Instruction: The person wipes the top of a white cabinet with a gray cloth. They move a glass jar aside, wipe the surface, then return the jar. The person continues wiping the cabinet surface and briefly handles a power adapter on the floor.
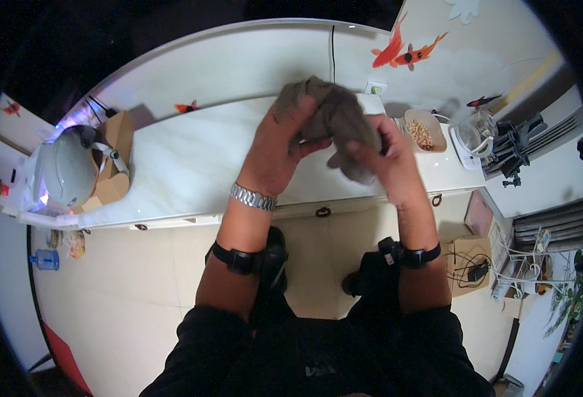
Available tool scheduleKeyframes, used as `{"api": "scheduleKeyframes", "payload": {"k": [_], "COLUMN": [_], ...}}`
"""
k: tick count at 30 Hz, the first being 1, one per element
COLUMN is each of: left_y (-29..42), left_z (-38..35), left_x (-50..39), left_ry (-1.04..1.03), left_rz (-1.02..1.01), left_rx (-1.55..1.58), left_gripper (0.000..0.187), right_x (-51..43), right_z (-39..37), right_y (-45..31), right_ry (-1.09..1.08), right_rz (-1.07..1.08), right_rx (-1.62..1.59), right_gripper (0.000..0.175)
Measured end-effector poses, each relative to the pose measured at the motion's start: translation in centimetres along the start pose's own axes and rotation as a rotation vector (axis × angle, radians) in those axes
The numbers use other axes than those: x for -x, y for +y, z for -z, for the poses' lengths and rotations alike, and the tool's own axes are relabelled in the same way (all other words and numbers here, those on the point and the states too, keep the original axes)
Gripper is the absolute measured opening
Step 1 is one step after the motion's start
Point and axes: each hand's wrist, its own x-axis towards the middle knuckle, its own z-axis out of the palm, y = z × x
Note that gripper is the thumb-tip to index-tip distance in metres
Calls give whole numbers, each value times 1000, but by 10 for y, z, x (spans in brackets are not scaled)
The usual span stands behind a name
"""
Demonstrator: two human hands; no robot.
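Both hands hold a bunched grey-brown cloth above a white marble-look countertop. My left hand grips the cloth's left side, its thumb pointing right beneath a fold; a silver metal watch band is on that wrist. My right hand has hold of the cloth's right side, with a lobe of fabric hanging below the fingers. The cloth is blurred, so whether it is one piece or several cannot be told. Black straps with small devices circle both forearms.
On the right are a plastic container of nuts or beans, a glass electric kettle and black stands. A grey-lidded appliance and an open cardboard box stand at the left. A box with cables sits on the floor.
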Motion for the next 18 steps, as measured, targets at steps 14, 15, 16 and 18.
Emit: {"api": "scheduleKeyframes", "payload": {"k": [14, 15, 16, 18], "left_y": [-15, -17, -19, -18], "left_z": [-6, -5, -5, -1], "left_x": [1, 1, 0, -3], "left_ry": [56, -48, 1, -55], "left_rz": [37, 18, 23, 15], "left_rx": [96, 158, 76, 73], "left_gripper": [44, 46, 52, 51], "right_x": [12, 14, 12, 11], "right_z": [34, 33, 32, 43], "right_y": [6, 6, 7, 4], "right_ry": [-99, -110, -90, -285], "right_rz": [121, 203, 246, -55], "right_rx": [90, 209, 215, -6], "right_gripper": [95, 97, 82, 65]}}
